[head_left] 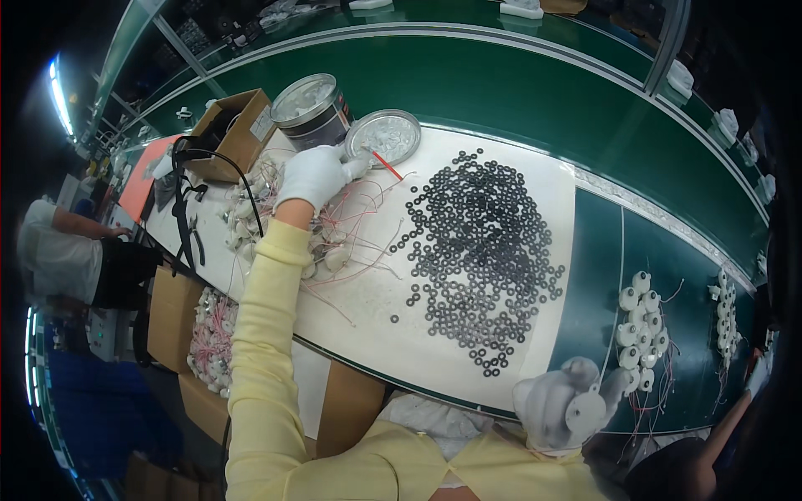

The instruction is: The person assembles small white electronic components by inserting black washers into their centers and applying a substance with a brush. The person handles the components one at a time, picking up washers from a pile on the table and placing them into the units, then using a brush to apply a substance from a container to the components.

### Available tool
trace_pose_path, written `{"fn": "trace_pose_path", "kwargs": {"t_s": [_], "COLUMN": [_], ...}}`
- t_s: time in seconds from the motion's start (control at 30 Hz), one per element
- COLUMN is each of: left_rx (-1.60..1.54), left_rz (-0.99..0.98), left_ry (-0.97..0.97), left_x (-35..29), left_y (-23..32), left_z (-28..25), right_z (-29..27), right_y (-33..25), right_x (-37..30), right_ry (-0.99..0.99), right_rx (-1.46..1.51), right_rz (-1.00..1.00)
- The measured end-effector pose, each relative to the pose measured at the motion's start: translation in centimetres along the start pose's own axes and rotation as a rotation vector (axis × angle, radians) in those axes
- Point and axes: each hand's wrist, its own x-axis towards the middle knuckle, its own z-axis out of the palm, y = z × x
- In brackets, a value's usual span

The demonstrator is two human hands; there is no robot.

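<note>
My left hand (313,177), in a white glove, is at the near rim of a round metal lid (407,156) smeared with pale grease. Its fingers are closed around the upper end of a thin red stick (386,164), which slants down to the right. Close to my body, my gloved right hand (547,409) grips a white round motor part (585,412), its flat face showing. Black rings (484,225) lie spread over the white sheet between my hands. Under my left wrist is a heap of white motor parts with red and white wires (334,255).
An open tin of grease (313,125) stands behind the lid, beside a cardboard box (225,138). Pliers (197,242) lie at the left. White wired motors (642,330) are grouped on the green surface at right. Other people are at far left (63,250) and lower right.
</note>
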Motion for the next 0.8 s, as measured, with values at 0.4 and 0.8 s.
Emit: {"fn": "trace_pose_path", "kwargs": {"t_s": [0.4,0.8], "left_rx": [-0.076,-1.571], "left_rz": [0.012,0.486], "left_ry": [0.045,0.758], "left_x": [-1.2,-10.8], "left_y": [0.0,-5.1], "left_z": [0.2,-11.2], "right_z": [0.3,-1.1], "right_y": [0.5,1.4], "right_x": [0.0,0.8], "right_ry": [0.015,-0.204], "right_rx": [-0.012,0.023], "right_rz": [-0.010,-0.152]}}
